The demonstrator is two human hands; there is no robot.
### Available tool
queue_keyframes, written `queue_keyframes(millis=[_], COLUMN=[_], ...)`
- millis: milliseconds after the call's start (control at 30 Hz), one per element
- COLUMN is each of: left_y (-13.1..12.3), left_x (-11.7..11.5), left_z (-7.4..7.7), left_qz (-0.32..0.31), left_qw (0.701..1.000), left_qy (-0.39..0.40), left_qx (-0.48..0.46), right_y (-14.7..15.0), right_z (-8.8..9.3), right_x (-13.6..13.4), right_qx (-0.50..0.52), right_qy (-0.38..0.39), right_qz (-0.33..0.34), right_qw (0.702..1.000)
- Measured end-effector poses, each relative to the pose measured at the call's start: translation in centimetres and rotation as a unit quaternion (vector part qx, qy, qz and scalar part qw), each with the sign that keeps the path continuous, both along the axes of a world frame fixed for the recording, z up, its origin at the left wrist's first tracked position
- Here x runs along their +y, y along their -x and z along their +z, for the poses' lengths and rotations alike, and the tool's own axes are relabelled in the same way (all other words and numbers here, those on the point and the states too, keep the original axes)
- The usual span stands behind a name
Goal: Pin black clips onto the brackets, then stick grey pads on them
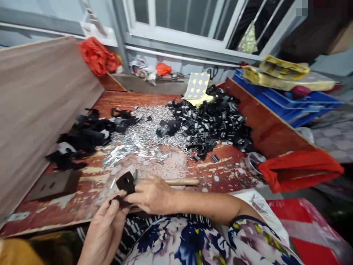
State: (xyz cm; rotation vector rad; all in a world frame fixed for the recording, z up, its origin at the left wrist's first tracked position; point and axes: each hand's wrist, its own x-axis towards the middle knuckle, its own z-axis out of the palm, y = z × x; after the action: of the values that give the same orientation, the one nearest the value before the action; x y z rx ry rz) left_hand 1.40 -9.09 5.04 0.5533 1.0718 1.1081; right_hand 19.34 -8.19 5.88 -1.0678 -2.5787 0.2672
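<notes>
Hands closing together at near edge of workbench [220, 173], both pinching black piece [125, 183]. Left hand [106, 228] gripping from below, right hand [153, 195] from right. Piece standing roughly upright, just up-left of right hand. Wooden handle [180, 182] lying crosswise behind right hand.

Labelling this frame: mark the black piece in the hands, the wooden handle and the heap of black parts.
black piece [125, 182]: head view, on its flat face.
wooden handle [183, 181]: head view, middle of the shaft.
heap of black parts [217, 119]: head view, centre of the pile.
</notes>
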Motion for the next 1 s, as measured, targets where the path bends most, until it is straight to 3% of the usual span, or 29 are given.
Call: queue_keyframes(millis=[67, 133, 167, 233, 300, 333, 400, 533, 633, 700, 767, 900, 1000], left_y=[-0.6, -0.6, -0.5, -0.2, -0.1, -0.1, -0.2, -0.4, -0.2, 0.0, 0.1, -0.8, -2.4], left_x=[-0.1, -0.1, 0.0, 0.1, 0.3, 0.4, 0.4, 0.2, -0.2, -0.5, -0.9, -1.4, -1.4], left_z=[0.0, 0.0, 0.0, 0.1, 0.0, 0.0, 0.0, 0.1, 0.4, 0.6, 0.8, 1.6, 2.2], left_qz=[-0.023, -0.033, -0.036, -0.042, -0.051, -0.06, -0.077, -0.091, -0.095, -0.104, -0.103, -0.166, -0.253], left_qw=[0.999, 0.997, 0.995, 0.993, 0.989, 0.987, 0.983, 0.977, 0.977, 0.979, 0.98, 0.963, 0.947], left_qy=[0.032, 0.053, 0.063, 0.085, 0.104, 0.111, 0.115, 0.084, 0.084, 0.092, 0.079, -0.008, -0.062], left_qx=[0.026, 0.05, 0.061, 0.077, 0.089, 0.098, 0.123, 0.176, 0.169, 0.15, 0.153, 0.213, 0.188], right_y=[-3.4, -8.4, -11.3, -16.9, -21.2, -22.5, -23.6, -22.7, -22.5, -22.4, -21.5, -15.5, -9.8], right_z=[0.0, 0.4, 0.6, 0.6, 0.0, -0.6, -1.9, -4.1, -4.4, -3.9, -2.8, 0.2, 1.3], right_x=[-2.3, -4.2, -5.1, -6.6, -7.4, -7.6, -7.5, -7.5, -8.4, -8.9, -8.8, -7.0, -5.1], right_qx=[0.055, 0.098, 0.097, 0.036, -0.059, -0.092, -0.129, -0.149, -0.136, -0.084, 0.022, 0.235, 0.299], right_qy=[0.041, 0.07, 0.072, 0.042, 0.041, 0.04, 0.037, 0.009, -0.018, -0.023, -0.039, -0.078, -0.072], right_qz=[-0.063, -0.231, -0.348, -0.559, -0.657, -0.672, -0.659, -0.594, -0.595, -0.601, -0.57, -0.393, -0.29], right_qw=[0.996, 0.965, 0.93, 0.827, 0.751, 0.733, 0.74, 0.791, 0.792, 0.795, 0.82, 0.886, 0.906])
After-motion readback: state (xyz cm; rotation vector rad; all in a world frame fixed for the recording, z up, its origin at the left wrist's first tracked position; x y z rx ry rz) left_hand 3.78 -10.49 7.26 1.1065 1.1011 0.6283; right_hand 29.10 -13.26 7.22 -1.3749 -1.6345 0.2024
